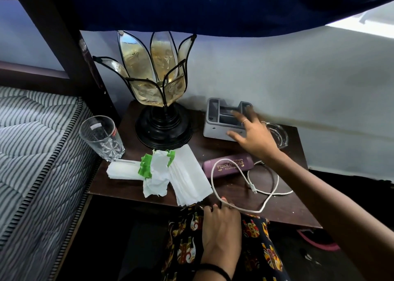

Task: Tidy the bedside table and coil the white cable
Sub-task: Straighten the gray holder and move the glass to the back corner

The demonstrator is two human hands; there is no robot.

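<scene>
The right hand (253, 135) reaches with fingers spread and straight, touching the grey holder (221, 118) near the bedside table's (283, 208) back edge; the left hand (219, 221) rests at the front edge, fingertips pinching the white cable (215, 187); that cable lies in loose loops over the front right part, crossing the purple case (228, 165); tissues (187, 174) lie mid-front; a glass (102, 140) stands at the left edge; the lamp (160, 88) stands at the back left.
</scene>
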